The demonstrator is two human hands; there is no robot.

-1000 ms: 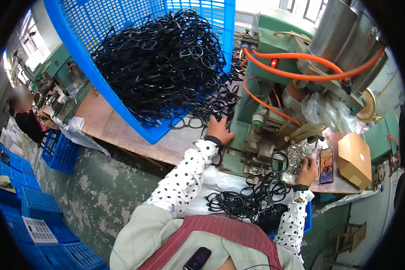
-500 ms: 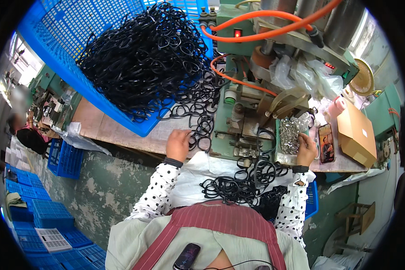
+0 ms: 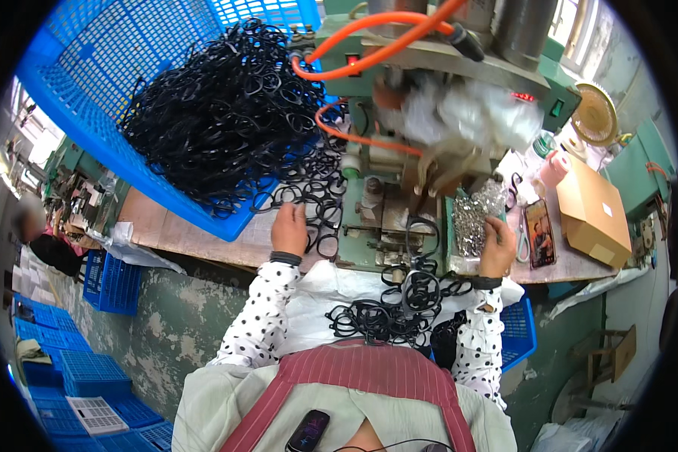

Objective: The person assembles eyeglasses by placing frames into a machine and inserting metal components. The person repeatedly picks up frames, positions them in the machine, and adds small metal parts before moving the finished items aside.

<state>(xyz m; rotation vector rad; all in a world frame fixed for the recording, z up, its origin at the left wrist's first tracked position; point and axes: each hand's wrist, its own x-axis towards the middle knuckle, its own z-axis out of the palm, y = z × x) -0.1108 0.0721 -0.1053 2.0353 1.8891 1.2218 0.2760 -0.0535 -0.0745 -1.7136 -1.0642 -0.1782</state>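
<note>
My left hand (image 3: pixel 288 228), fingers bent and drawn together, is at the left edge of loose black ring-shaped loops (image 3: pixel 328 197) on the table. Whatever lies between its fingertips is too small to make out. At the right, my right hand (image 3: pixel 497 247) has its thumb and fingers pinched at the side of a tray full of small shiny metal pieces (image 3: pixel 471 226); its fingertips hide what they hold. Between my hands stands a green press machine (image 3: pixel 361 252), with a black loop (image 3: pixel 422 235) at its front. More black loops (image 3: pixel 377 320) lie heaped on white sheeting before me.
A tilted blue basket (image 3: pixel 230 224) piled with black loops stands at the left. Orange hoses (image 3: pixel 377 22) cross above the press. To the right are a phone (image 3: pixel 539 233), scissors (image 3: pixel 522 245) and a cardboard box (image 3: pixel 595 215). Another person (image 3: pixel 53 248) sits far left.
The view has shifted, so the press and basket appear further left. The plastic bag on the press is now blurred. Both hands stay by the same loops and metal pieces.
</note>
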